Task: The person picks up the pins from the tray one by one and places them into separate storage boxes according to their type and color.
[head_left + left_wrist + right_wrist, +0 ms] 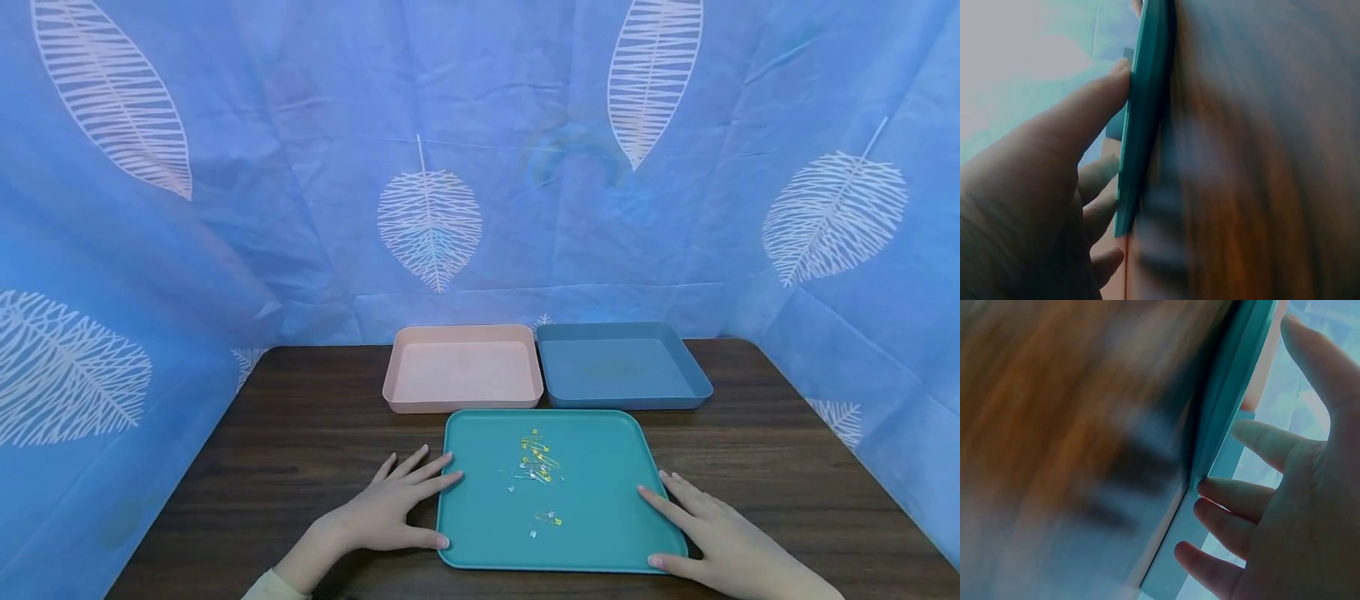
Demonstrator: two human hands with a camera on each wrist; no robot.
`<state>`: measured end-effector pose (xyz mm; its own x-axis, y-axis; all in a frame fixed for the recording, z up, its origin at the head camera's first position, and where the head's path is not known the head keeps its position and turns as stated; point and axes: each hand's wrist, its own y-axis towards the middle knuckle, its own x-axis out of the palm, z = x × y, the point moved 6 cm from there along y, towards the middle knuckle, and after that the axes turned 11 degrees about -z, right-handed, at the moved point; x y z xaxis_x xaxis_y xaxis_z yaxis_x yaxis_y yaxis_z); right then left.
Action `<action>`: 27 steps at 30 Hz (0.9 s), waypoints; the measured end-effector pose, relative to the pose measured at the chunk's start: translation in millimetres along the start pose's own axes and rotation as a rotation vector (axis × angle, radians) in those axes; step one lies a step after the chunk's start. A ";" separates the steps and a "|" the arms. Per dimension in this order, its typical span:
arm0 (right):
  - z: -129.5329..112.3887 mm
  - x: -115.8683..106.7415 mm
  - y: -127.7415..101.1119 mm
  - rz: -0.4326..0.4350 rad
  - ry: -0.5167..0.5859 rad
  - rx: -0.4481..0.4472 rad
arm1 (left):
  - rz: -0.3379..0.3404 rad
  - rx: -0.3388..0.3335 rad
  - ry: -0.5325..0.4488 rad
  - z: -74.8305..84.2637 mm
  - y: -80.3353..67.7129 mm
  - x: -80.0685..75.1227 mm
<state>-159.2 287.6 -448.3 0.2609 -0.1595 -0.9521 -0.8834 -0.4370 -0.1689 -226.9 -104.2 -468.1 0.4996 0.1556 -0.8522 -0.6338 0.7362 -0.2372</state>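
Hands — left [390, 508], right [723, 542] — flank teal tray [600, 533]; pink tray [461, 400], blue tray [626, 400] behind.

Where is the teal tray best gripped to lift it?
By its two short side rims, one hand from each side: the teal tray lies flat, and the left hand and right hand already rest at those edges, which should keep the pins level.

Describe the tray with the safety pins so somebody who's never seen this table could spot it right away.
On the dark wooden table, three trays sit near the middle. The teal tray lies nearest the person, between the left hand and right hand. Unlike the empty pink tray and blue tray behind it, it holds small safety pins.
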 end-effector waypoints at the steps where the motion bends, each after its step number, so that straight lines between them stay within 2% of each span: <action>1: -1.5 0.5 0.4 -0.001 -0.003 -0.004 | 0.001 0.004 -0.012 -1.1 -1.3 -0.8; 7: -6.3 4.4 3.1 -0.014 -0.002 -0.017 | -0.012 -0.008 -0.048 -3.5 -6.5 -6.0; 15: -12.5 4.3 4.8 -0.026 0.005 -0.036 | -0.006 -0.035 -0.024 -10.6 -8.6 -5.4; 20: -14.1 -2.4 8.5 -0.007 -0.045 -0.059 | 0.075 0.005 0.015 -11.3 -7.3 -11.8; 27: -19.7 -19.0 23.7 0.038 -0.088 -0.106 | 0.253 0.045 0.072 -11.9 -4.6 -34.1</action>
<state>-177.4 262.8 -429.2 0.1890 -0.1012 -0.9767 -0.8445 -0.5243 -0.1091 -248.1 -120.8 -443.5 0.2844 0.2926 -0.9130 -0.7055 0.7086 0.0073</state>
